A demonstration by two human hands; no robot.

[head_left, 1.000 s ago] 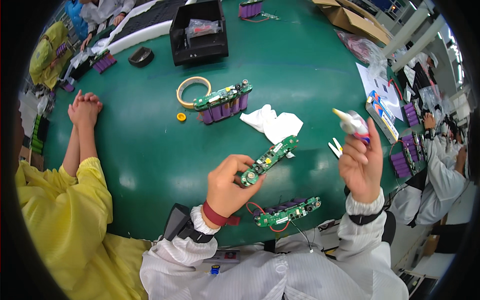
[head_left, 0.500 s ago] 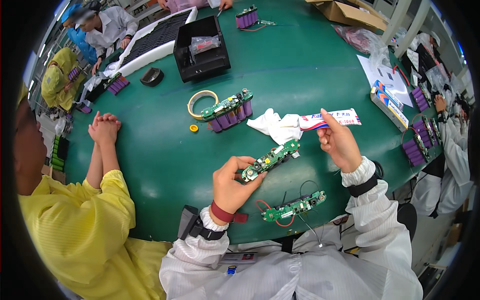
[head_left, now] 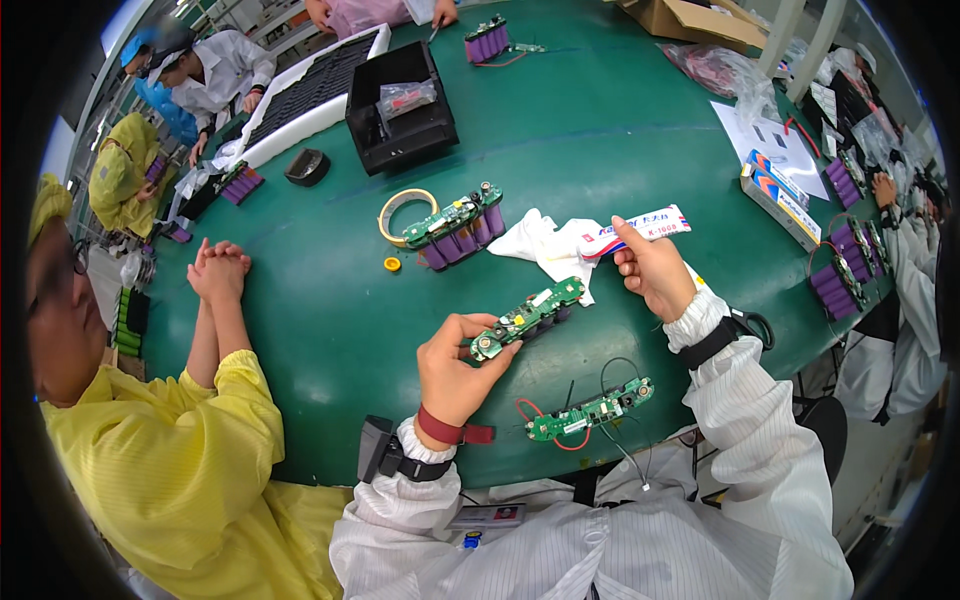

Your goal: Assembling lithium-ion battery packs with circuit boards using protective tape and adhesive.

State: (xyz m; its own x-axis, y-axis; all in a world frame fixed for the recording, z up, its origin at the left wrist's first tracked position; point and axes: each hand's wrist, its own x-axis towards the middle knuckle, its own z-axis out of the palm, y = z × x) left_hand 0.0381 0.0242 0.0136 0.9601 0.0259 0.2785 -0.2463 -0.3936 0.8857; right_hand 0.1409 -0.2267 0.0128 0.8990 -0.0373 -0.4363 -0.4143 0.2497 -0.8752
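Note:
My left hand (head_left: 455, 365) grips one end of a battery pack (head_left: 530, 316) with a green circuit board on top and purple cells below, tilted above the table. In my right hand (head_left: 655, 272) is a white glue tube (head_left: 662, 226) with red and blue print, pinched between thumb and fingers. The tube's left end meets a crumpled white cloth (head_left: 540, 246). Nearer me lies another green circuit board (head_left: 592, 411) with red and black wires. Beyond my left hand stand a second purple battery pack (head_left: 458, 232), a tape roll (head_left: 384, 218) and a small yellow cap (head_left: 392, 264).
A co-worker in yellow (head_left: 165, 450) sits at my left, with clasped hands (head_left: 218, 273) over the table. Farther back are a black bin (head_left: 405, 135) and a white-framed tray (head_left: 300, 118). On the right are a narrow carton (head_left: 780, 207), scissors (head_left: 757, 328) and more battery packs (head_left: 838, 288).
My right hand has shifted left with the glue tube, and the cloth's right part now hangs lower. My left hand and its battery pack have moved slightly left.

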